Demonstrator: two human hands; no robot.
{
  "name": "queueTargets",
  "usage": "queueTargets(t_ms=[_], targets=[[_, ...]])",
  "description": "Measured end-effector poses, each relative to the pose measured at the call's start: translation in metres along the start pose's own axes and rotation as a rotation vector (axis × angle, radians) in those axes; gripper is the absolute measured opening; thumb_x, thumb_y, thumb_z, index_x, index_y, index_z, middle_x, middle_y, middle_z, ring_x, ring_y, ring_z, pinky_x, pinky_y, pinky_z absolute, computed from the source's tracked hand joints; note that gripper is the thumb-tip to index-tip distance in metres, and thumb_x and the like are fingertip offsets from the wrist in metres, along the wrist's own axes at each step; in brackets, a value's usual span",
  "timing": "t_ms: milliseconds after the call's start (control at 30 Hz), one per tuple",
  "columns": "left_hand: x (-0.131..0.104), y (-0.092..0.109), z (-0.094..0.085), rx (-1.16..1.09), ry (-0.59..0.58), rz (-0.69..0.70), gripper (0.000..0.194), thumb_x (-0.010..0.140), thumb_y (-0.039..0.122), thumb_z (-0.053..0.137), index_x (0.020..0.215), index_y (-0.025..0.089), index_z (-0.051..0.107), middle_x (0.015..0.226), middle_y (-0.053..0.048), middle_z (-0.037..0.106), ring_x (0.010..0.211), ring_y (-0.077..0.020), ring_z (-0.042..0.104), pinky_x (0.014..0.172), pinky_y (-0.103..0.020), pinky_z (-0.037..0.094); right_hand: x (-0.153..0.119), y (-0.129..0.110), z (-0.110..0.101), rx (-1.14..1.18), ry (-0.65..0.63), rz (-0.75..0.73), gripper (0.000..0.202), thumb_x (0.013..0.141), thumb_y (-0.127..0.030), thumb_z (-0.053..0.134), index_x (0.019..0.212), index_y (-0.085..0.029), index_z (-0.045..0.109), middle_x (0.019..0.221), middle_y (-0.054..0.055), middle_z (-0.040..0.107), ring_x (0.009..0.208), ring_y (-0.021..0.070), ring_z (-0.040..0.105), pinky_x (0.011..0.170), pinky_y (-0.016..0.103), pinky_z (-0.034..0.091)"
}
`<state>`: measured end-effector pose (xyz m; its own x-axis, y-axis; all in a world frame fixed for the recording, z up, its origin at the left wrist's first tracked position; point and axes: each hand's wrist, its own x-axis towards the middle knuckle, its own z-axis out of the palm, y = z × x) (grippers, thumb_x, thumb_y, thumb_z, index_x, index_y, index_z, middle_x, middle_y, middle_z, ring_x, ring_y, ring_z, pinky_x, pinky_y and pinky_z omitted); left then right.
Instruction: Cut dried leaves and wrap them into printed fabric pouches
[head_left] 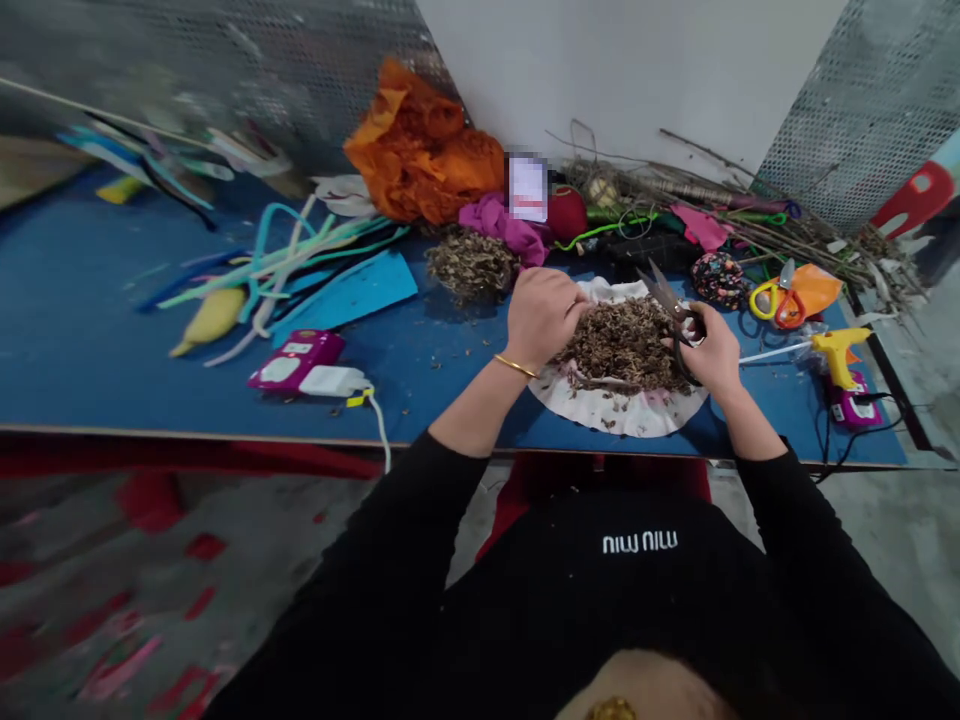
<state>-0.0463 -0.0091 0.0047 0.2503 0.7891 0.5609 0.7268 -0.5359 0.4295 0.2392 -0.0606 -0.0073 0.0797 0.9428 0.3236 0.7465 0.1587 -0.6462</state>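
A round white cloth point(637, 420) lies near the table's front edge, with a heap of dry brown plant bits point(626, 345) spread over its middle. My right hand point(711, 350) holds dark-handled scissors point(666, 295) at the heap's right side, their blades apart and pointing up and away. At the left edge of the cloth is my left hand point(544, 315), its fingers closed at the heap; what they pinch, if anything, is hidden. Behind my left hand sits a brown dried clump point(471, 265).
Orange crumpled material point(427, 150) and twigs point(795, 235) line the back. Yellow-and-orange scissors point(780, 300) and a yellow glue gun point(840, 355) lie at right. On the left are coloured strips point(277, 265), a yellow balloon-like piece point(214, 318) and a purple power strip point(300, 360).
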Motion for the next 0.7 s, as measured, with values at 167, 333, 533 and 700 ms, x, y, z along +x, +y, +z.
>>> queueTargets(t_ms=[167,333,533,700], targets=[[-0.005,0.008,-0.012,-0.119,0.162,-0.09,0.016,0.086,0.032,0.07,0.072,0.025,0.069,0.083,-0.006,0.075,0.087,-0.026,0.066,0.092,-0.043,0.048,-0.009,-0.018,0.006,-0.154,-0.095,-0.061,0.062,0.076,-0.038,0.077,0.133,-0.017,0.061,0.118,0.016,0.071,0.106,0.0319,0.066,0.092,0.044,0.052],[-0.017,0.02,-0.015,-0.183,0.262,-0.175,0.011,0.086,0.029,0.071,0.076,0.025,0.071,0.085,-0.004,0.077,0.085,-0.0239,0.067,0.085,-0.038,0.051,0.0,-0.052,0.028,-0.333,-0.198,-0.153,0.059,0.082,-0.028,0.069,0.138,-0.015,0.058,0.127,0.02,0.067,0.112,0.035,0.063,0.094,0.045,0.051],[-0.026,0.035,-0.01,-0.264,0.203,-0.23,0.008,0.084,0.026,0.072,0.077,0.022,0.073,0.086,-0.004,0.077,0.087,-0.0229,0.069,0.088,-0.037,0.053,0.013,-0.057,0.04,-0.461,-0.362,-0.185,0.044,0.085,-0.025,0.066,0.128,-0.013,0.066,0.123,0.021,0.065,0.113,0.0347,0.062,0.097,0.045,0.049],[-0.024,0.05,-0.008,-0.482,0.097,-0.27,0.009,0.086,0.026,0.071,0.079,0.02,0.074,0.091,-0.004,0.078,0.089,-0.021,0.071,0.092,-0.037,0.055,0.01,-0.057,0.019,-0.231,-0.297,-0.226,0.038,0.083,-0.02,0.068,0.12,-0.02,0.073,0.12,0.015,0.068,0.109,0.0311,0.063,0.097,0.045,0.051]])
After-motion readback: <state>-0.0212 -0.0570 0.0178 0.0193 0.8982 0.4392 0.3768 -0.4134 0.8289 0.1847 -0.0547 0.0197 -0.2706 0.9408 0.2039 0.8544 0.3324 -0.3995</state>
